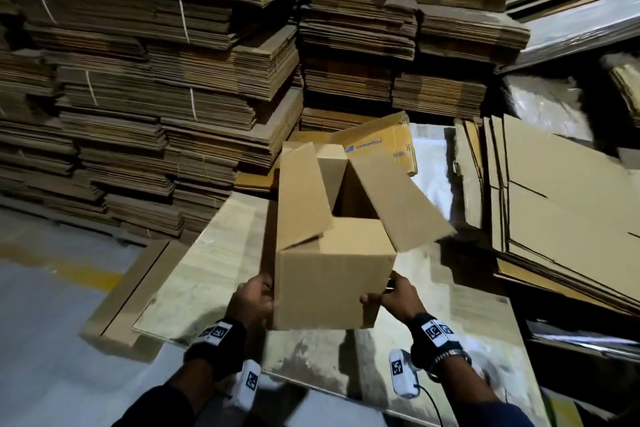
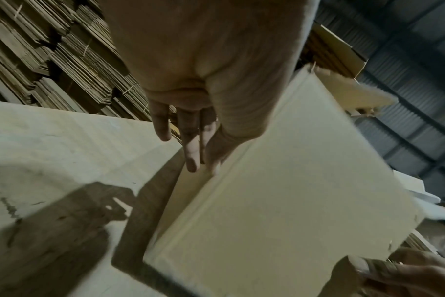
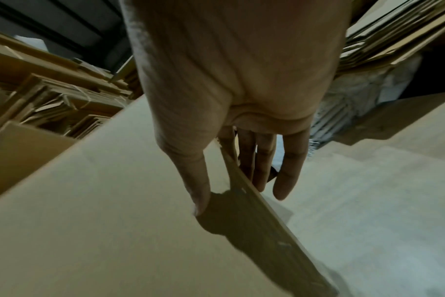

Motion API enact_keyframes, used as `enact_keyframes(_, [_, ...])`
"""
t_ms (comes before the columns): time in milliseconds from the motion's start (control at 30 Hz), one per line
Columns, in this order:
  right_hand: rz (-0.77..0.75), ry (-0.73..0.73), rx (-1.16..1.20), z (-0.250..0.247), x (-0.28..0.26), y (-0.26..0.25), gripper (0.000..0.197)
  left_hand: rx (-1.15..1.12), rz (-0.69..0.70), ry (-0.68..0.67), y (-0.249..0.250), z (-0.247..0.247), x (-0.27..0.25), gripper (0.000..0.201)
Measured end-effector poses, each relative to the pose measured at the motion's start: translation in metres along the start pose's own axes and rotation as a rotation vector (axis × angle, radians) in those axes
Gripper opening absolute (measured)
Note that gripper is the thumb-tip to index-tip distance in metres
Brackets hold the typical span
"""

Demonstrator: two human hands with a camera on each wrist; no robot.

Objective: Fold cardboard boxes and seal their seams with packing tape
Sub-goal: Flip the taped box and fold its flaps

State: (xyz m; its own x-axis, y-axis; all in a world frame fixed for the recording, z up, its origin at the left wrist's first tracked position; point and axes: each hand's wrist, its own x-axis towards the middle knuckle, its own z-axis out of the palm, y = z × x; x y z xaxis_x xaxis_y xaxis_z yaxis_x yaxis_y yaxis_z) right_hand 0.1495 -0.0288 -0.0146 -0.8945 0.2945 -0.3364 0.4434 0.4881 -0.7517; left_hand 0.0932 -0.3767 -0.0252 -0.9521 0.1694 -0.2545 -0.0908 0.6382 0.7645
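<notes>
right wrist only: thumb flat against the box wall

Dark navy sleeves are covering both forearms. The left hand and right hand are going bare. Black wristbands are wrapping each wrist, carrying white tags with black square codes. White cameras are hanging under the wrists, each showing a code; a black cable is trailing from the right one. A metal bracelet is circling the right wrist.
</notes>
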Motion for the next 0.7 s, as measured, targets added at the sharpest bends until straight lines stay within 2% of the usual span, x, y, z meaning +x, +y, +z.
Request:
enact_keyframes(33, [0.013, 0.005, 0.001, -0.001, 0.001, 0.008, 0.057, 0.011, 0.025, -0.001, 0.001, -0.001, -0.004, 0.024])
enact_keyframes(100, [0.047, 0.01, -0.005, -0.003, -0.003, 0.018, 0.032, 0.041, 0.087, 0.034, -0.006, -0.002, -0.002, 0.03])
enact_keyframes(133, [0.065, 0.002, 0.009, -0.006, -0.006, 0.019, 0.027, 0.024, 0.104, 0.073, -0.009, -0.002, 0.002, 0.032])
enact_keyframes(267, [0.08, -0.062, 0.218, -0.02, -0.017, 0.018, 0.036, -0.134, 0.164, 0.168, 0.013, -0.008, 0.005, 0.018])
enact_keyframes(367, [0.073, -0.067, 0.376, -0.032, -0.023, 0.013, 0.046, -0.017, 0.158, 0.073, 0.05, -0.003, 0.001, 0.1])
enact_keyframes(400, [0.075, -0.038, 0.431, -0.034, -0.026, 0.009, 0.042, 0.096, 0.161, 0.029, 0.06, 0.005, -0.001, 0.116])
enact_keyframes(467, [0.078, 0.075, 0.528, -0.037, -0.026, 0.006, 0.034, 0.348, 0.214, 0.0, 0.073, 0.021, -0.003, 0.129])
enact_keyframes(567, [0.111, 0.247, 0.629, -0.039, -0.015, 0.017, 0.046, 0.555, 0.379, 0.051, 0.083, 0.038, -0.005, 0.113])
enact_keyframes(633, [0.142, 0.363, 0.605, -0.043, -0.008, 0.024, 0.067, 0.631, 0.528, 0.12, 0.088, 0.035, -0.006, 0.1])
enact_keyframes(700, [0.179, 0.49, 0.438, -0.048, -0.004, 0.028, 0.094, 0.615, 0.684, 0.2, 0.096, 0.026, -0.01, 0.097])
